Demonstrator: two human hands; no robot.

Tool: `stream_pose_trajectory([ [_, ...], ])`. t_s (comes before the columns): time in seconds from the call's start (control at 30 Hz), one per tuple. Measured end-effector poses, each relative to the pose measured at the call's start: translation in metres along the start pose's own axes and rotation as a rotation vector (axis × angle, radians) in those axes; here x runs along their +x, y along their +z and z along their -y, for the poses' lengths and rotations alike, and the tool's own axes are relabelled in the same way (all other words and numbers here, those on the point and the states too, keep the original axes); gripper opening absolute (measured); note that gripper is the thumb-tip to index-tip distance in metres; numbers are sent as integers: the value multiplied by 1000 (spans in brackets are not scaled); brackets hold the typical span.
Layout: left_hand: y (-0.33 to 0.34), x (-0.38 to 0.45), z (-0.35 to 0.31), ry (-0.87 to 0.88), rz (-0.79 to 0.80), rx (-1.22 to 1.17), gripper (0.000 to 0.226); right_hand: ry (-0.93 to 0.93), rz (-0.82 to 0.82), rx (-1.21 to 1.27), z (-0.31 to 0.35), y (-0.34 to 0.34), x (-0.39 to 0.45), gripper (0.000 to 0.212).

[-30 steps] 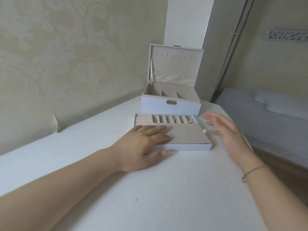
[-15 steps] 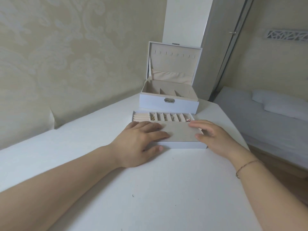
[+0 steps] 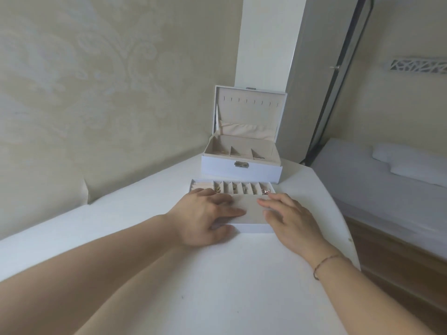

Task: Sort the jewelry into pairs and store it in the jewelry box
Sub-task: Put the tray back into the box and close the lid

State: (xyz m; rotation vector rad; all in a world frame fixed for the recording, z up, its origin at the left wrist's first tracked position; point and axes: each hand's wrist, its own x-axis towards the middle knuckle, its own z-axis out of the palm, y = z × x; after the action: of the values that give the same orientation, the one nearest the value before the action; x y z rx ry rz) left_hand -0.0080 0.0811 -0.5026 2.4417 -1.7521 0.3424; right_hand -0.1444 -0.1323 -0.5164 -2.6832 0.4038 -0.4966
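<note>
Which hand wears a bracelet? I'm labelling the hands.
The right hand: a thin bracelet circles its wrist. The left hand has a bare wrist. Both rest on the tray.

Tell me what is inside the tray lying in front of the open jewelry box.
The tray has a back row of narrow slots holding small gold jewelry. The left hand and right hand rest on its flat front part, covering some of it.
</note>
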Motion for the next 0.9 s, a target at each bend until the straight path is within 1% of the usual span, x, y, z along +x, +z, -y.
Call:
stream_pose_trajectory([
  [0.07, -14, 12, -1, -65, 30, -74, 52, -88, -8, -117, 4, -1, -3, 57],
  [0.1, -20, 20, 2, -107, 45, -115, 49, -126, 14, -143, 5, -2, -4, 66],
  [0.13, -25, 31, 7, -152, 52, -136, 44, -150, 46, -125, 5, -3, -3, 72],
  [0.2, -30, 52, 24, -218, 32, -103, 34, -152, 122, -53, 5, -7, 2, 86],
  [0.23, -31, 63, 33, -238, 19, -63, 36, -162, 155, -56, 4, -8, 5, 92],
  [0.27, -31, 74, 41, -268, 26, -21, 43, -184, 183, -82, 4, -9, 9, 95],
  [0.33, -29, 89, 54, -370, 75, 19, 58, -211, 248, -117, 6, -12, 17, 97],
  [0.43, -19, 103, 66, -492, 129, -3, 63, -223, 311, -85, 10, -19, 27, 97],
  [0.57, -14, 108, 73, -523, 96, -134, 55, -226, 275, -43, 9, -23, 18, 101],
  [0.7, -14, 108, 77, -513, 57, -174, 48, -211, 215, 9, 1, -28, -8, 102],
  [0.8, -16, 106, 75, -531, -26, -191, 37, -181, 227, 31, -3, -42, -26, 105],
  [0.9, -16, 93, 72, -545, -103, -192, 30, -173, 251, -12, -7, -69, -36, 104],
])
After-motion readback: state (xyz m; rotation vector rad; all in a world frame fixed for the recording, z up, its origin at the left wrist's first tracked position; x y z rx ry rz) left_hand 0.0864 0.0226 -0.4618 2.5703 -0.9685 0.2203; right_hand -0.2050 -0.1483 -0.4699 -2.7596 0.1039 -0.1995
